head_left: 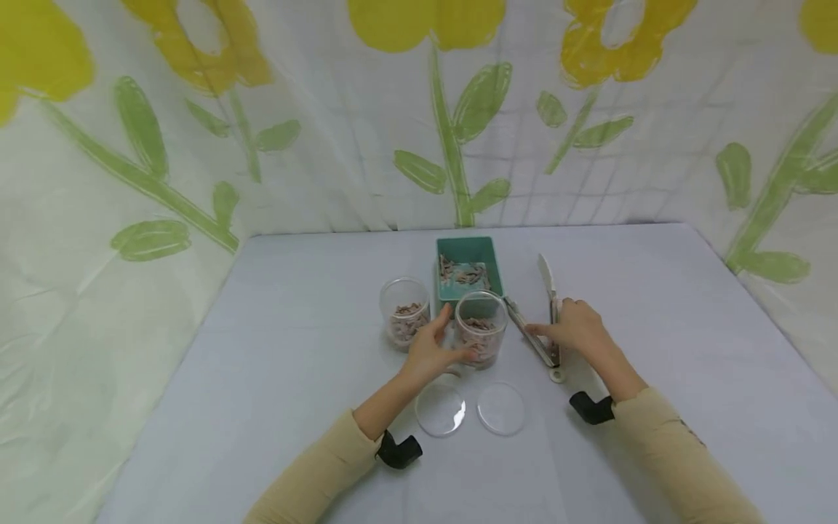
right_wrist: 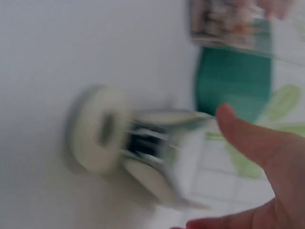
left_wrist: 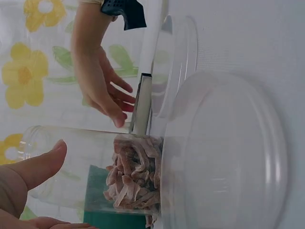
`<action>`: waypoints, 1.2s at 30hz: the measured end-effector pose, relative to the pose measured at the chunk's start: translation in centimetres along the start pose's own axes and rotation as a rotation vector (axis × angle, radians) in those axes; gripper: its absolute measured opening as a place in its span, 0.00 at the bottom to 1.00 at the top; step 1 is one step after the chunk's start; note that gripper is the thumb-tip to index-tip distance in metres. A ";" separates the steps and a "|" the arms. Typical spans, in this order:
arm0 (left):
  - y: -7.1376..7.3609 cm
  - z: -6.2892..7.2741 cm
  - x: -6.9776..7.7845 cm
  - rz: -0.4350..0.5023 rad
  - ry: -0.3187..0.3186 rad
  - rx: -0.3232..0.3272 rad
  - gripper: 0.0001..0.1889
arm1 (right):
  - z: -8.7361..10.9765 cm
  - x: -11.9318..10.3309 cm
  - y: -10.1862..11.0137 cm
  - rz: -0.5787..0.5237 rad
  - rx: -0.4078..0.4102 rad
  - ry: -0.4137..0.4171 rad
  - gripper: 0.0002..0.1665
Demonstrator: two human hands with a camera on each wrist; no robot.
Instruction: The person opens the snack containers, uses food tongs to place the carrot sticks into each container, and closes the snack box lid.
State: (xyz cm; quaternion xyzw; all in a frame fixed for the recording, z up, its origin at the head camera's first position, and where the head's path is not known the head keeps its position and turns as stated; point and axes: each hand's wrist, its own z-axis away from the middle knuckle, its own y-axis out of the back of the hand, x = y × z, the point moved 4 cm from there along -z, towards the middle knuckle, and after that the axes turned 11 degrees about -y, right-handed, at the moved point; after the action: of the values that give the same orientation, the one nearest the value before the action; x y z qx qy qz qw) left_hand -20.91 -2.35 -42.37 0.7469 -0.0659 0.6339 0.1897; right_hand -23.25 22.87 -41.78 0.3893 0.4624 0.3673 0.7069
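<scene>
My left hand [head_left: 428,355] reaches to the left side of a clear jar [head_left: 481,342] half filled with brownish strips. In the left wrist view its thumb lies straight across the near side of the jar; whether it presses on the wall I cannot tell. My right hand [head_left: 579,325] is over the tongs [head_left: 533,342], thumb by one arm and fingers by the other. In the right wrist view the tongs [right_wrist: 147,143] are blurred and spread, with thumb and fingers held apart. A second clear jar [head_left: 406,331] with similar strips stands to the left.
Behind the jars a green tray [head_left: 447,292] holds some loose strips. Two clear round lids [head_left: 441,410] lie side by side in front of the jars on the white table [head_left: 294,364]. A flower-printed curtain [head_left: 327,167] hangs behind the table.
</scene>
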 end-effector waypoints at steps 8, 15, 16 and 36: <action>3.9 4.1 0.2 0.010 0.026 -0.292 0.40 | 5.4 -0.3 3.7 -0.230 0.154 0.433 0.30; 9.2 4.6 -0.6 -0.410 0.205 -0.318 0.35 | 8.7 -2.4 0.5 -0.433 -0.154 0.839 0.22; 9.8 4.1 -0.8 -0.478 0.223 -0.295 0.37 | 8.9 -3.0 -0.2 -0.409 -0.187 0.876 0.22; 10.3 -1.3 -4.0 0.001 0.051 -0.057 0.46 | 10.5 -11.7 -10.2 0.143 -0.264 0.904 0.49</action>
State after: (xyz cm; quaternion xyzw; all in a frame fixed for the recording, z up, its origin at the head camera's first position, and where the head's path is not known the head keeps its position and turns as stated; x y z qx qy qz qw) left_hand -26.39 -11.94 -44.03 0.7248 -0.0795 0.6507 0.2119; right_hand -15.32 6.04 -43.75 0.1280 0.6451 0.6032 0.4512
